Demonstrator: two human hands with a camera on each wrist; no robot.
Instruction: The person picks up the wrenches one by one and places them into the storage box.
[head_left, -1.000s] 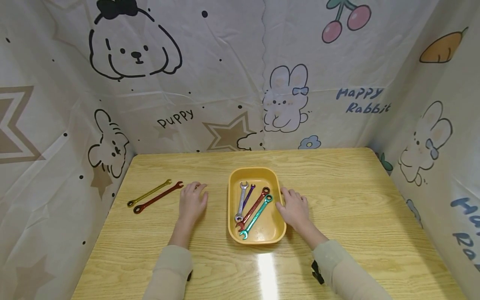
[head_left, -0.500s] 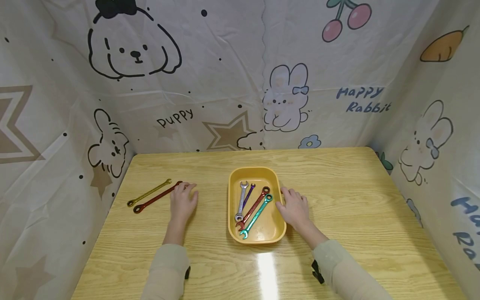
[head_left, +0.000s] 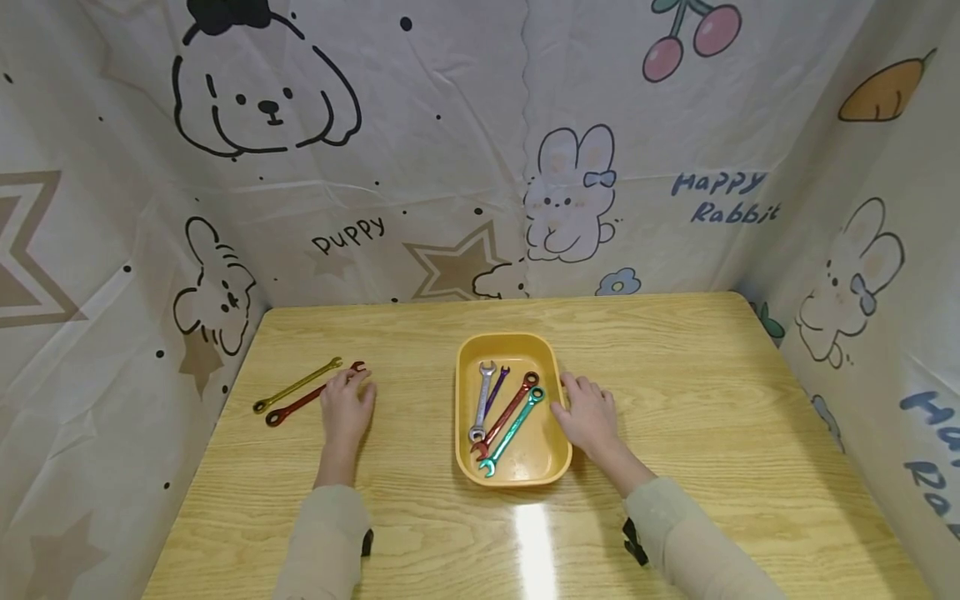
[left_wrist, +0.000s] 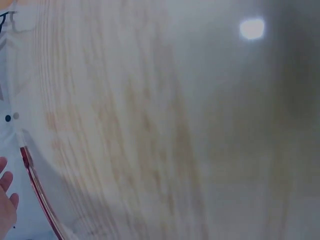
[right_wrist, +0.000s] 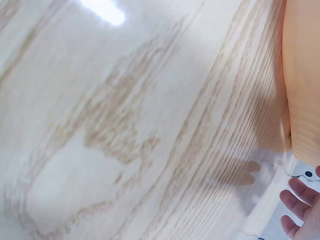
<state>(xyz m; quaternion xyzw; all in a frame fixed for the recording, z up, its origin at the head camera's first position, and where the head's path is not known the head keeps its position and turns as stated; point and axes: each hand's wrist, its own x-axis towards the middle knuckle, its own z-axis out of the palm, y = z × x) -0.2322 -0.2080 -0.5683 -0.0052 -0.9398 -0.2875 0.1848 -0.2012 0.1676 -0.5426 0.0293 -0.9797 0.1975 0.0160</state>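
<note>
My left hand (head_left: 345, 412) is over the right part of a red combination wrench (head_left: 296, 407), fingers loosely bent. The wrench's far end pokes out past the fingertips. In the left wrist view, that red wrench (left_wrist: 41, 195) lies beside the fingers, apart from them in that view. A gold wrench (head_left: 300, 385) lies just behind it, roughly parallel. At the right rim of a yellow tray (head_left: 546, 462) is my right hand (head_left: 590, 414), fingers relaxed and thumb right at the rim. Inside the tray are a silver wrench (head_left: 483, 404), a small purple wrench (head_left: 496, 393), a red wrench (head_left: 510, 412) and a green wrench (head_left: 512, 433).
The wood-grain table (head_left: 675, 358) ends at a printed cloth (head_left: 450, 125) that rises behind it and on both sides. The yellow tray stands near the table's middle, between both hands.
My left hand has moved left, from beside the red wrench's right end to over that wrench. The right hand, the tray and the wrenches have stayed put.
</note>
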